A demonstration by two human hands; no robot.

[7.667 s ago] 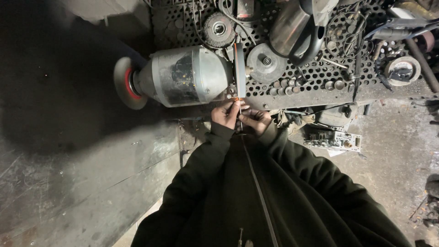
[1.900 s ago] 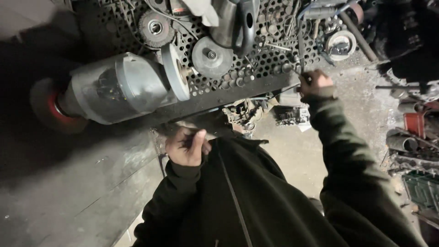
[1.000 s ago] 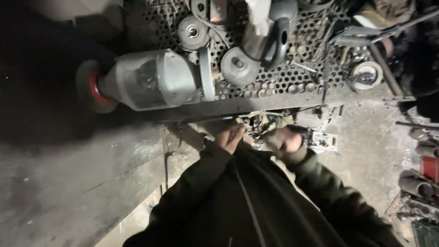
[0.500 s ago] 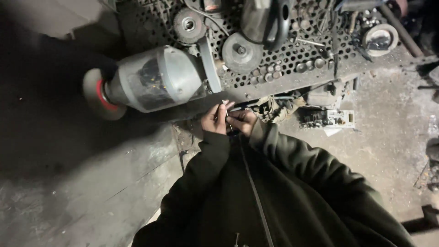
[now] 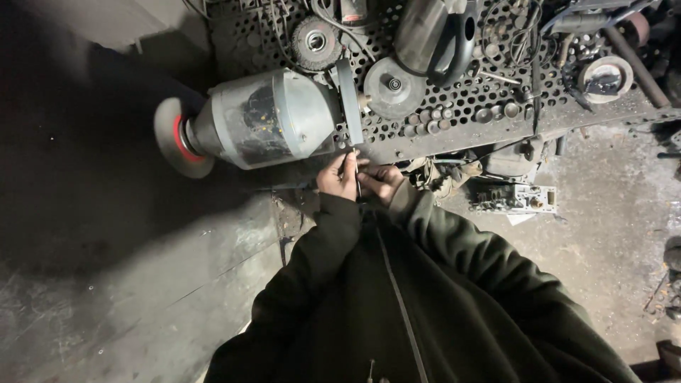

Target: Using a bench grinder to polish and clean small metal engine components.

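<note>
Seen from the head camera, looking straight down: a person in a dark zip-up jacket [image 5: 425, 305] stands at a perforated metal table [image 5: 454, 106] crowded with workshop clutter. Both hands meet at the table's near edge. The left hand [image 5: 338, 176] is curled closed around a thin metal rod [image 5: 355, 170], which stands roughly upright between the two hands. The right hand [image 5: 381, 181] is also curled, fingers bent in towards the rod just beside the left hand; whether it actually grips the rod cannot be told from this angle.

Directly beyond the hands sits a large grey bench grinder [image 5: 273, 117], its body lying along the table edge, with a worn wheel on a red hub [image 5: 177, 138] overhanging the left end. Further back on the table lie a round grinding disc [image 5: 394, 85], a wire wheel [image 5: 316, 41] and a dark metal cylinder [image 5: 425, 32]. Scattered scrap parts [image 5: 511, 198] lie on the concrete floor [image 5: 142, 284] to the right of the person.
</note>
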